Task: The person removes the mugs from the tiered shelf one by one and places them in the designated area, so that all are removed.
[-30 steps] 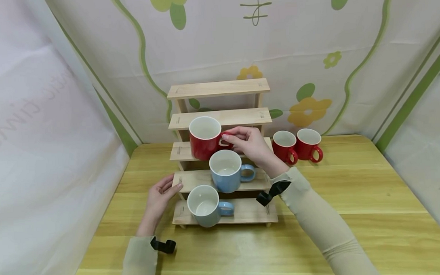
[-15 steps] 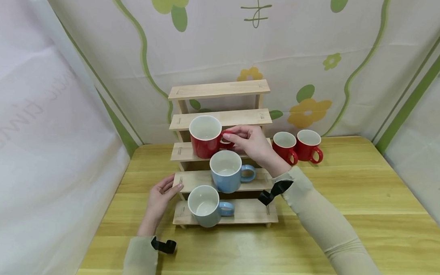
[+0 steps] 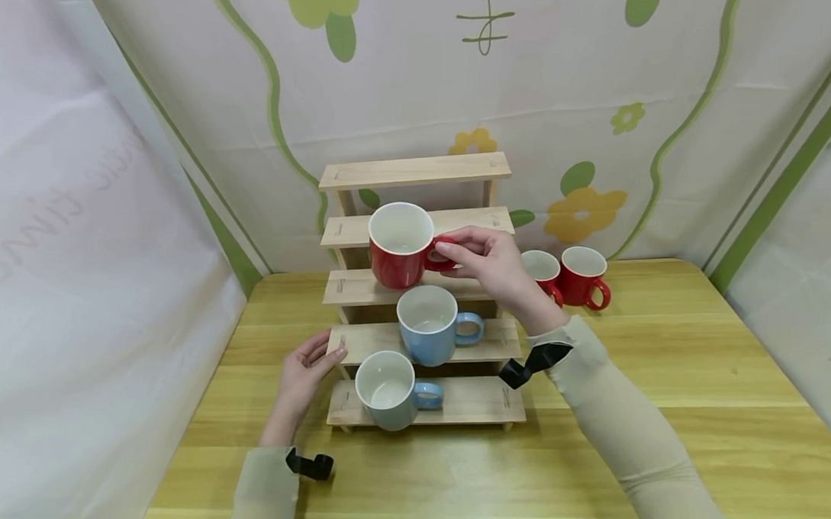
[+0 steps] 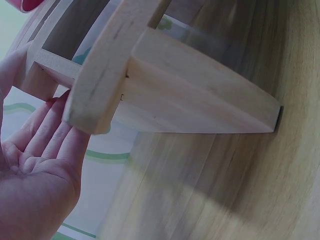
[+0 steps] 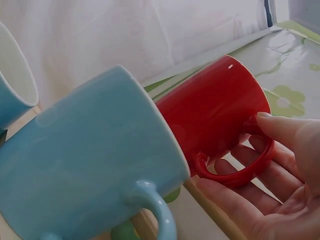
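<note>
My right hand (image 3: pixel 493 263) pinches the handle of a red mug (image 3: pixel 397 266) with a white inside. The mug is upright in front of the middle boards of a stepped wooden rack (image 3: pixel 362 292). In the right wrist view my thumb presses the handle's top and my fingers (image 5: pixel 270 175) pass behind it. My left hand (image 3: pixel 306 378) holds the left end of the rack's second board from the bottom, thumb on top. The left wrist view shows its fingers (image 4: pixel 52 132) against the wood. A blue mug (image 3: pixel 428 341) stands on that board, a grey-blue mug (image 3: pixel 391 408) on the lowest.
Two more red mugs, one partly behind my right wrist (image 3: pixel 548 279) and one beside it (image 3: pixel 576 286), stand on the wooden table (image 3: pixel 666 342) right of the rack. A printed curtain (image 3: pixel 396 84) hangs behind the rack. Another curtain (image 3: pixel 66 302) borders the left side.
My right hand has raised the red mug and shifted it slightly right. My left hand stays on the rack's end.
</note>
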`<state>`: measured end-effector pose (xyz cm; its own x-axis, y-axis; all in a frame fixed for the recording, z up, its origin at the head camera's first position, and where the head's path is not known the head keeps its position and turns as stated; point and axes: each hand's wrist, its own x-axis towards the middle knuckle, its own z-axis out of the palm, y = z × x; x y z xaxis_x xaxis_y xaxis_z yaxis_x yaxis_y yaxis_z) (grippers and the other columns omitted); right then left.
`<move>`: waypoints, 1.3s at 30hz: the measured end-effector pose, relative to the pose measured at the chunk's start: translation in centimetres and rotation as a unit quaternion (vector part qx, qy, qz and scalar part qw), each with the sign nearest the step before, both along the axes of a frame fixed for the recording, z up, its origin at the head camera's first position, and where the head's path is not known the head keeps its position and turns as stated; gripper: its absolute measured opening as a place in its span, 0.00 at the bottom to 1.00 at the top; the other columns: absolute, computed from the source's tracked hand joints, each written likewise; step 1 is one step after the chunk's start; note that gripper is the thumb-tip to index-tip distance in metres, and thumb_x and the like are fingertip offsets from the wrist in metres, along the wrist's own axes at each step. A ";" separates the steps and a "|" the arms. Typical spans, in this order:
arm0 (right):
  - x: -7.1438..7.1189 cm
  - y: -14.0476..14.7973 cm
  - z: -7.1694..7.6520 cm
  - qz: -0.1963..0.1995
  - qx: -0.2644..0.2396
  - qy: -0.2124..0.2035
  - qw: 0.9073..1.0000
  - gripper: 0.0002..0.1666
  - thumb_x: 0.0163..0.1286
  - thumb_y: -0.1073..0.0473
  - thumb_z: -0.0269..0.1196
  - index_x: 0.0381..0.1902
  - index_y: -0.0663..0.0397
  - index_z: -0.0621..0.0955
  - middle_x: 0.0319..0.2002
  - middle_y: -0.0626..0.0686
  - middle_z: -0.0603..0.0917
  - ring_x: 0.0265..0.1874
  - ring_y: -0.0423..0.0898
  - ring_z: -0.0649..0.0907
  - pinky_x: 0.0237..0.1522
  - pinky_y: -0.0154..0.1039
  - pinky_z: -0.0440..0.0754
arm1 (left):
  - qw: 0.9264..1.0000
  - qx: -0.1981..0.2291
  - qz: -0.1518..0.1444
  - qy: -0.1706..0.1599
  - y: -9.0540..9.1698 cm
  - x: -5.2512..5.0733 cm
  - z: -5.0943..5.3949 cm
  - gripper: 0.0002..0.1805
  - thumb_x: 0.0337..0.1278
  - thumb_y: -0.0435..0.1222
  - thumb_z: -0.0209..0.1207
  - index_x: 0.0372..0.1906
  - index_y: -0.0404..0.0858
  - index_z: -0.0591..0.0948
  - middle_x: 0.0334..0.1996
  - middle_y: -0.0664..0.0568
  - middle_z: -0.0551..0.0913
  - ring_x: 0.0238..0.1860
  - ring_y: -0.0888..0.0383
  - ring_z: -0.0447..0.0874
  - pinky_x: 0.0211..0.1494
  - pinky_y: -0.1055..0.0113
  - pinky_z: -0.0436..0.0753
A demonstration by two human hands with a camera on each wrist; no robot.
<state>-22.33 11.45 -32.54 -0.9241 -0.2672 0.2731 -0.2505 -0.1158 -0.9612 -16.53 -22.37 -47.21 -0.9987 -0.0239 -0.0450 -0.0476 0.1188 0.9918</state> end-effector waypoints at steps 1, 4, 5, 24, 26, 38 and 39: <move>0.1 0.2 0.1 -0.001 -0.004 0.003 1.000 0.15 0.71 0.64 0.67 0.53 0.65 0.85 0.48 0.64 0.87 0.45 0.56 0.88 0.45 0.48 0.87 | 1.000 -0.001 -0.001 -0.001 0.0 0.0 0.0 0.32 0.66 0.37 0.68 0.70 0.32 0.72 0.65 0.39 0.76 0.58 0.59 0.78 0.58 0.72 0.80; 0.4 0.8 0.2 0.000 -0.014 0.011 1.000 0.15 0.72 0.65 0.67 0.53 0.66 0.84 0.48 0.62 0.87 0.46 0.57 0.88 0.45 0.49 0.87 | 1.000 -0.001 0.001 -0.003 0.0 0.0 0.1 0.32 0.66 0.37 0.68 0.70 0.32 0.72 0.65 0.39 0.76 0.59 0.59 0.78 0.58 0.72 0.79; 0.5 1.0 0.2 -0.002 -0.015 0.014 1.000 0.15 0.72 0.65 0.67 0.53 0.66 0.84 0.48 0.62 0.87 0.46 0.57 0.87 0.45 0.49 0.87 | 1.000 -0.001 0.002 -0.003 0.0 0.0 0.0 0.32 0.66 0.37 0.68 0.70 0.32 0.72 0.65 0.39 0.76 0.58 0.60 0.78 0.58 0.72 0.80; 1.9 5.9 0.9 -0.065 -0.044 0.020 0.997 0.15 0.71 0.63 0.68 0.53 0.65 0.85 0.47 0.63 0.87 0.43 0.56 0.88 0.46 0.47 0.86 | 1.000 0.007 0.010 0.002 -0.1 0.1 -0.2 0.30 0.65 0.35 0.68 0.69 0.32 0.74 0.63 0.38 0.78 0.56 0.61 0.80 0.57 0.71 0.81; 2.1 6.5 0.7 -0.077 -0.043 0.018 0.996 0.15 0.71 0.62 0.68 0.53 0.64 0.85 0.47 0.61 0.88 0.43 0.54 0.89 0.45 0.46 0.86 | 1.000 0.004 0.010 0.001 -0.1 0.1 -0.2 0.30 0.65 0.35 0.68 0.69 0.32 0.74 0.63 0.38 0.78 0.56 0.61 0.80 0.57 0.71 0.80; 3.3 9.5 -0.2 -0.111 -0.113 0.036 0.987 0.14 0.69 0.69 0.67 0.50 0.72 0.84 0.43 0.60 0.89 0.44 0.54 0.89 0.42 0.49 0.85 | 1.000 -0.006 0.012 -0.003 0.0 0.2 0.1 0.30 0.65 0.36 0.69 0.69 0.32 0.74 0.64 0.39 0.77 0.57 0.59 0.80 0.57 0.72 0.80; 3.4 9.8 -0.3 -0.112 -0.122 0.040 0.985 0.13 0.70 0.70 0.67 0.50 0.73 0.84 0.43 0.60 0.89 0.44 0.54 0.89 0.42 0.50 0.85 | 1.000 -0.007 0.012 -0.003 0.0 0.3 0.2 0.31 0.65 0.37 0.68 0.69 0.32 0.74 0.64 0.39 0.77 0.58 0.58 0.79 0.57 0.72 0.80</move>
<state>-18.97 21.27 -32.86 -0.9254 0.0232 0.3782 -0.3696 -0.2743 -0.8878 -16.27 -22.36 -47.01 -0.9976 -0.0477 -0.0503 -0.0562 0.1314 0.9897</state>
